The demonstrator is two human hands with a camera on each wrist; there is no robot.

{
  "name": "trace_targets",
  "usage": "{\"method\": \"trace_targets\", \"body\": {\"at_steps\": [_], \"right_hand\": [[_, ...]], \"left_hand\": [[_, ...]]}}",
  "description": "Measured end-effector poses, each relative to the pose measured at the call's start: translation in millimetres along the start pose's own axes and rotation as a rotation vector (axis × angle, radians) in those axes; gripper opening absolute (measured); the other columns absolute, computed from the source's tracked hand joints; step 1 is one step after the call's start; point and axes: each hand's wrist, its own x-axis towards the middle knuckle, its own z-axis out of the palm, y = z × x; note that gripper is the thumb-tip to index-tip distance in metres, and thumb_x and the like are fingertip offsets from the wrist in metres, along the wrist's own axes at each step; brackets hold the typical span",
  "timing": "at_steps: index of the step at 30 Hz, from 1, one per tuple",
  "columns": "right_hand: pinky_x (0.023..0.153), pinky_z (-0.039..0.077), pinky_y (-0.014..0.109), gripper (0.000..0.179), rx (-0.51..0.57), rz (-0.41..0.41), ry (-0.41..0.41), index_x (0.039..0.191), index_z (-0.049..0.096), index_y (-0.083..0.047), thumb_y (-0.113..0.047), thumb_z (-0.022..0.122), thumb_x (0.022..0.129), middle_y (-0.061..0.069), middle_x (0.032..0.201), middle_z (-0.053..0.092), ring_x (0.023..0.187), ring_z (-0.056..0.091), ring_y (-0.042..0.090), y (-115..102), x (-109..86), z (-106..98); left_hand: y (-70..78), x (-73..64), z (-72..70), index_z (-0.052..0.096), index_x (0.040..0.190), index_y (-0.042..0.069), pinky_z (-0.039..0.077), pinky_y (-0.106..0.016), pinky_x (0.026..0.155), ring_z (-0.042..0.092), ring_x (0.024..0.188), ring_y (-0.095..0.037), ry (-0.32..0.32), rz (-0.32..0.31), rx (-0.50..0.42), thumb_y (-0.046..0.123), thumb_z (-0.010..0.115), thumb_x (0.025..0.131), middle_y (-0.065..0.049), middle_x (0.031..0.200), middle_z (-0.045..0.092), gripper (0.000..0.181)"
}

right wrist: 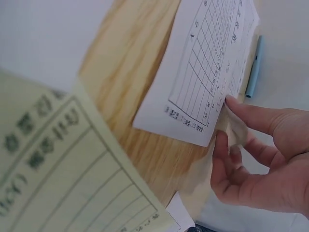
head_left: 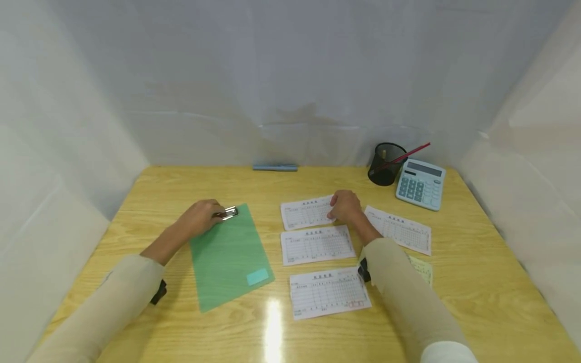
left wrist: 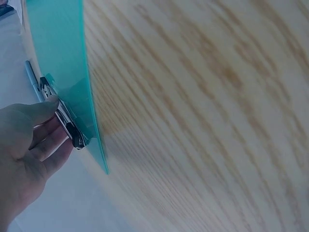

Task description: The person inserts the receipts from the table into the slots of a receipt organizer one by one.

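Observation:
On the left of the desk lies a translucent green clipboard (head_left: 229,257) with a metal clip (head_left: 230,213) at its far end. My left hand (head_left: 203,217) pinches that clip; in the left wrist view the thumb (left wrist: 48,107) presses its top, with fingers below. Right of the clipboard, three white printed forms lie in a column. My right hand (head_left: 346,205) pinches the right edge of the farthest form (head_left: 306,212). In the right wrist view that form's corner (right wrist: 193,125) stands slightly off the wood, thumb above and curled fingers below. The middle form (head_left: 317,245) and near form (head_left: 329,293) lie flat.
Another white form (head_left: 401,229) and a yellow slip (head_left: 422,269), partly under the right sleeve, lie at right. A black mesh pen cup (head_left: 383,169) with a red pencil and a blue calculator (head_left: 421,184) stand behind. A blue pen (head_left: 275,167) lies along the back edge.

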Motion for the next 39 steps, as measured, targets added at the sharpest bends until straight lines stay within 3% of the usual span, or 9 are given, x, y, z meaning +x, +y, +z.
{"method": "trace_targets", "body": {"at_steps": [5, 10, 14, 20, 26, 32, 35, 39], "right_hand": [[0.085, 0.047, 0.036, 0.03, 0.031, 0.012, -0.008, 0.096, 0.061, 0.0, -0.006, 0.079, 0.073, 0.022, 0.119, 0.052, 0.104, 0.048, 0.03, 1, 1.9, 1], [0.084, 0.05, 0.036, 0.025, 0.039, -0.004, -0.013, 0.097, 0.064, 0.001, -0.009, 0.075, 0.077, 0.018, 0.107, 0.063, 0.101, 0.054, 0.03, 9, 6.9, -1], [0.091, 0.05, 0.04, 0.022, 0.073, -0.039, -0.02, 0.104, 0.068, 0.0, -0.012, 0.066, 0.086, 0.018, 0.114, 0.064, 0.11, 0.056, 0.032, 15, 8.5, -4], [0.09, 0.052, 0.043, 0.025, 0.217, -0.071, -0.056, 0.115, 0.067, -0.007, -0.015, 0.061, 0.092, 0.019, 0.125, 0.056, 0.112, 0.055, 0.032, 12, 6.1, -8], [0.099, 0.048, 0.045, 0.025, 0.399, -0.082, -0.052, 0.117, 0.065, -0.01, -0.017, 0.059, 0.094, 0.014, 0.141, 0.047, 0.128, 0.044, 0.032, -2, -1.9, -12], [0.08, 0.051, 0.029, 0.022, 0.495, -0.127, -0.078, 0.112, 0.067, -0.01, -0.014, 0.063, 0.091, 0.01, 0.128, 0.057, 0.105, 0.054, 0.024, -23, -12.3, -4], [0.071, 0.049, 0.023, 0.019, 0.477, -0.166, -0.101, 0.108, 0.068, -0.009, -0.014, 0.064, 0.09, 0.01, 0.121, 0.06, 0.097, 0.054, 0.02, -35, -18.5, 5], [0.069, 0.049, 0.021, 0.016, 0.444, -0.206, -0.128, 0.104, 0.07, -0.009, -0.013, 0.066, 0.089, 0.01, 0.114, 0.063, 0.096, 0.057, 0.02, -52, -26.7, 19]], "left_hand": [[-0.2, -0.6, 0.6, 0.069, 0.101, -0.003, 0.056, -0.043, 0.076, 0.064, 0.087, -0.03, 0.003, -0.001, -0.006, 0.005, 0.068, 0.084, -0.017, 0.097, 0.067, 0.019], [-0.2, -0.6, 0.2, 0.069, 0.102, -0.003, 0.056, -0.043, 0.076, 0.064, 0.087, -0.03, 0.0, -0.006, -0.009, 0.006, 0.068, 0.084, -0.017, 0.097, 0.067, 0.02], [0.1, 0.6, 1.4, 0.069, 0.102, -0.003, 0.057, -0.042, 0.076, 0.064, 0.087, -0.029, -0.01, -0.001, -0.004, 0.006, 0.068, 0.085, -0.016, 0.096, 0.067, 0.02], [3.3, -0.1, 1.7, 0.068, 0.103, -0.002, 0.056, -0.041, 0.074, 0.063, 0.085, -0.027, -0.022, -0.007, -0.009, 0.006, 0.068, 0.085, -0.015, 0.095, 0.066, 0.019], [8.6, -2.7, 1.2, 0.068, 0.105, -0.002, 0.056, -0.038, 0.07, 0.063, 0.083, -0.025, -0.019, 0.005, 0.005, 0.006, 0.067, 0.085, -0.015, 0.094, 0.066, 0.022], [11.5, -3.7, 2.0, 0.069, 0.103, -0.002, 0.055, -0.036, 0.066, 0.062, 0.079, -0.023, -0.01, 0.015, 0.029, 0.007, 0.068, 0.085, -0.014, 0.092, 0.066, 0.021], [12.3, -3.2, 2.0, 0.07, 0.103, -0.003, 0.054, -0.035, 0.065, 0.062, 0.079, -0.023, -0.008, 0.014, 0.032, 0.007, 0.069, 0.084, -0.014, 0.092, 0.066, 0.021], [13.0, -2.7, 1.7, 0.07, 0.104, -0.002, 0.054, -0.034, 0.065, 0.062, 0.079, -0.023, -0.009, 0.001, 0.031, 0.008, 0.069, 0.084, -0.014, 0.093, 0.066, 0.022]]}}
